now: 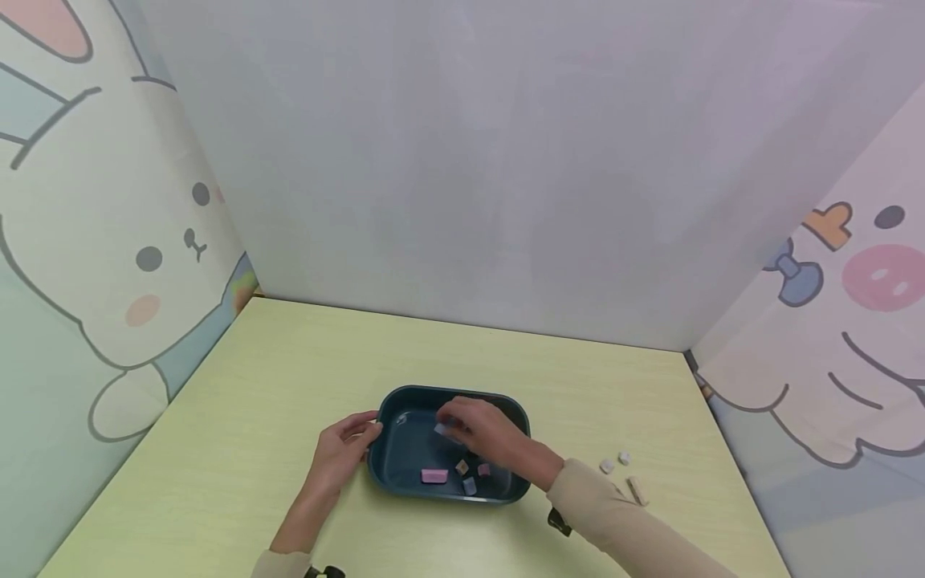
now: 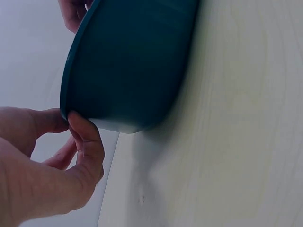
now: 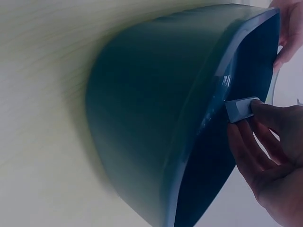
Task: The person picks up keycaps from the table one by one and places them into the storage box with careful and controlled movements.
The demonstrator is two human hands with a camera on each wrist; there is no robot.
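Over the middle of the table (image 1: 289,377) my right hand (image 1: 482,433) reaches in from the near right, palm down above the tub (image 1: 405,401), its fingertips pinching a small pale block (image 1: 442,430). The right wrist view shows that block (image 3: 241,109) gripped between thumb and fingers (image 3: 265,113), just inside the tub's rim (image 3: 222,90). Its long axis runs roughly left to right in the head view; which way its ends point I cannot tell.

My left hand (image 1: 340,453) lies at the tub's left end with the fingers curled against the rim. In the left wrist view the thumb and forefinger (image 2: 87,137) pinch that rim (image 2: 66,101) at its corner.

The tub is dark blue-green, oblong with rounded corners, its long axis lying left to right on the table. Inside, near its near wall, lie a pink block (image 1: 434,476) on its side, long axis left to right, a small brown block (image 1: 462,466), a darker pink block (image 1: 483,470) and a lilac block (image 1: 470,485).

On the table to the right of the tub, well apart from it, lie two small white blocks (image 1: 615,462) and a tan stick (image 1: 637,490) whose long axis runs near to far.
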